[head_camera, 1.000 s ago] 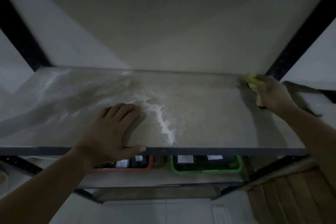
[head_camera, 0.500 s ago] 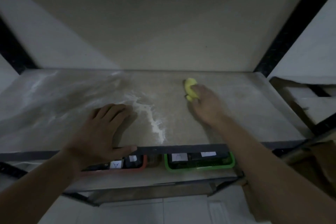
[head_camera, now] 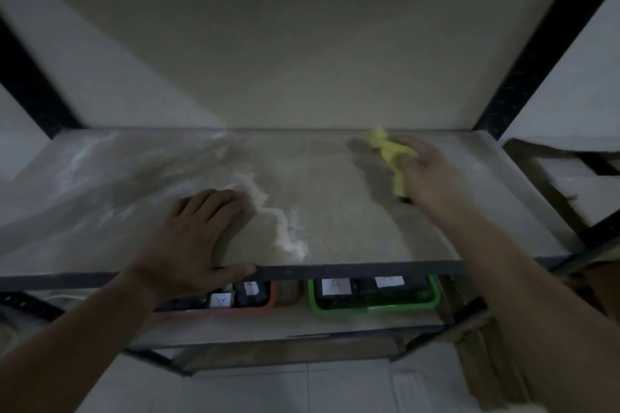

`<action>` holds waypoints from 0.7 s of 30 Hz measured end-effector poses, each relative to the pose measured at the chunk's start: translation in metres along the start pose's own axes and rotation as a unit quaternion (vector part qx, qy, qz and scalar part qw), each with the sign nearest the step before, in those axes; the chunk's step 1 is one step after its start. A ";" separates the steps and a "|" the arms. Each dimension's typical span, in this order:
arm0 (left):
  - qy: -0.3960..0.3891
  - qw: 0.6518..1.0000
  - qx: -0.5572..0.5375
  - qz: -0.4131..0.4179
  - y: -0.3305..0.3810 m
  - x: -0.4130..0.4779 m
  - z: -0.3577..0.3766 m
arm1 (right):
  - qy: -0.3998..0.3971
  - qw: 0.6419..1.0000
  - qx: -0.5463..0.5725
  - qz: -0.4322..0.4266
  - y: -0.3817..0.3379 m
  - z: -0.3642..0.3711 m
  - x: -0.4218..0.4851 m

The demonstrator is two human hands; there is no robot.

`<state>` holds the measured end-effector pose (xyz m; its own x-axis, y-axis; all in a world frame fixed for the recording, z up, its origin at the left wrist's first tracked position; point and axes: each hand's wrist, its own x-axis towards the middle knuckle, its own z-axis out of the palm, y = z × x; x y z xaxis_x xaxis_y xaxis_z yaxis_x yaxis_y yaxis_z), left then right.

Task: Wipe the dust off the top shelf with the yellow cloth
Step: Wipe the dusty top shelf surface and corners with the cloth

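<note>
Bottom of frame, lower level: red bin [head_camera: 235, 309] and green bin [head_camera: 372, 303], paper labels on the contents, untouched.

Front edge, left of centre: left hand [head_camera: 198, 238] lies flat on the shelf [head_camera: 335, 211], fingers straight and close together, thumb hooked over the front rim. Same spot as a second ago. It is a brace, holds nothing.

Just right of its fingertips: white dust ridge [head_camera: 283, 228], curving from mid-shelf to the front edge. No change in shape or place across the three moments.

Right of centre, towards the rear: right hand [head_camera: 426, 171] grips the bunched cloth [head_camera: 385, 147] and presses it to the board; yellow shows beyond the fingers and along the hand's left side. Motion blur hides how each finger lies.

Change: cloth was at the rear right corner a second ago, near mid-shelf half a second ago, now swung back rightward. Reads as to-and-fro strokes.

Judgement: right half looks duller and cleaner; the ridge and the pale streaks in the left half remain, so wiping is roughly half done. Strokes need to reach further left, and the left hand will have to lift.

Far: plain wall, black posts [head_camera: 536, 43] at the rear corners.
</note>
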<state>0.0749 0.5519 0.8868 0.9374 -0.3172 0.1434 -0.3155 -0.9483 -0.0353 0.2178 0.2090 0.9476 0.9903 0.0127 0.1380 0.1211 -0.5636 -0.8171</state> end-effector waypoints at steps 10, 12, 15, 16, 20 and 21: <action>-0.025 0.999 -0.012 -0.021 0.007 -0.001 -0.013 | -0.011 0.970 -0.237 -0.063 0.028 0.003 -0.038; -0.027 0.999 -0.011 -0.022 0.006 -0.002 -0.013 | -0.030 0.962 -0.254 -0.094 0.014 0.027 -0.043; -0.032 0.999 -0.007 -0.017 0.005 -0.001 -0.013 | -0.060 0.968 -0.223 -0.098 -0.011 0.063 -0.053; -0.032 0.999 -0.006 -0.016 0.004 -0.001 -0.013 | -0.082 0.972 -0.197 -0.093 -0.021 0.078 -0.058; -0.030 0.999 -0.003 -0.016 0.009 -0.002 -0.018 | -0.176 0.962 -0.163 -0.129 -0.058 0.132 -0.074; -0.029 0.999 -0.004 -0.020 0.009 -0.004 -0.020 | -0.189 0.960 -0.159 -0.131 -0.064 0.135 -0.073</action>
<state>0.0650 0.5445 0.9054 0.9562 -0.2793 0.0873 -0.2784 -0.9602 -0.0229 0.1469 0.3558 0.9140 0.8896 0.4535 0.0543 0.4029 -0.7233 -0.5608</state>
